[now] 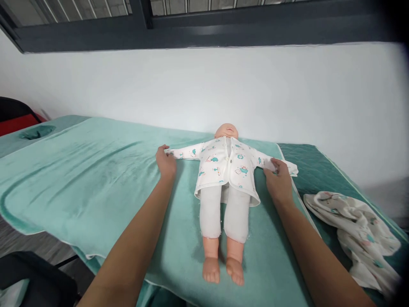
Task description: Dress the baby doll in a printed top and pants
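A baby doll (pixel 236 211) lies on its back on the bed, arms spread wide and bare feet towards me. It wears a white baby jacket (pixel 212 164) with a teal and pink print, its front edges meeting down the chest. Its legs are white cloth down to the shins. My left hand (pixel 166 162) is closed on the end of the sleeve at the left. On the other side, my right hand (pixel 279 181) pinches the right sleeve along the forearm. That sleeve's cuff reaches past my fingers and lies flat, with no doll hand showing.
A pale green sheet (pixel 79 170) covers the bed, with a darker green quilted cover (pixel 300 157) at the right. Crumpled printed baby clothing (pixel 358 230) lies there. The white wall (pixel 204 89) stands behind the doll's head. A black chair (pixel 35 277) is at lower left.
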`<state>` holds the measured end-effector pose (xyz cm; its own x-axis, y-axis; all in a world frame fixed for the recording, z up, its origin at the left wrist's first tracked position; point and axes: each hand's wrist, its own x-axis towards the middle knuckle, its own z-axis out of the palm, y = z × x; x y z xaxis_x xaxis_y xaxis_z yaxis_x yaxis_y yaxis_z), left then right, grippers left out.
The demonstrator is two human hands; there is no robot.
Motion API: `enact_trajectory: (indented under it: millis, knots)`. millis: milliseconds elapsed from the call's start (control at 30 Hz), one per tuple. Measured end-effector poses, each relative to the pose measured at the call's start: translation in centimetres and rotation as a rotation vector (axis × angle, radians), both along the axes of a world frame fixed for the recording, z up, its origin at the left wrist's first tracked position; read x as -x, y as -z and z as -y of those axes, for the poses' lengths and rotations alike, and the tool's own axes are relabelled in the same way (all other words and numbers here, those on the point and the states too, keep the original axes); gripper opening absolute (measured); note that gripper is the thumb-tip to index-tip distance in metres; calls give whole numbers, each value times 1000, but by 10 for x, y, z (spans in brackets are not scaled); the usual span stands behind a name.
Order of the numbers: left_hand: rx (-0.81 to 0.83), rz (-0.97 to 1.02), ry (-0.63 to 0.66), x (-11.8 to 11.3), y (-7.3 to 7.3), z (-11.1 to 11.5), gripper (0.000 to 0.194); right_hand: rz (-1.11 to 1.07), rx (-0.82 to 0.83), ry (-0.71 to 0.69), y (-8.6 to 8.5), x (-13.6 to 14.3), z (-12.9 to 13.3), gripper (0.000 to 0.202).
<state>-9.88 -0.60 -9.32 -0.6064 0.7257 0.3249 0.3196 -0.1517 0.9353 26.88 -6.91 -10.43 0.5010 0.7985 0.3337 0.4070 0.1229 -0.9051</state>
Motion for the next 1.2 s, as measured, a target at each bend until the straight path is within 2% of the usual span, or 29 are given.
enact_trajectory:
  millis: [100, 233, 400, 567, 767, 900, 1000, 1100, 1200]
  knots:
    - [85, -171, -10, -6, -1, 5, 21, 132, 30, -35, 2, 1, 1, 46]
    - [186, -330, 11, -12, -3, 5, 6, 164, -10, -5, 4, -3, 5, 47]
    - [213, -433, 11, -16, -5, 3, 7, 237, 61, 60, 9, -9, 25, 50]
    - [206, -463, 6, -18, -8, 2, 10, 295, 7, 68, 14, -6, 47, 47]
    - [153, -478, -10, -20, -14, 13, 23, 375, -31, 71, 13, -4, 48, 41]
    - [-53, -435, 113, -36, -15, 40, 24, 412, -153, 0, 4, 7, 60, 34]
    - [-166, -387, 323, -56, -12, 75, 28, 516, -253, -190, -6, 26, 84, 33]
    - [-146, -344, 536, -69, -7, 111, 46, 621, -292, -298, -13, 42, 106, 39]
    - [-67, -291, 588, -70, -2, 135, 55, 664, -313, -267, -12, 48, 114, 43]
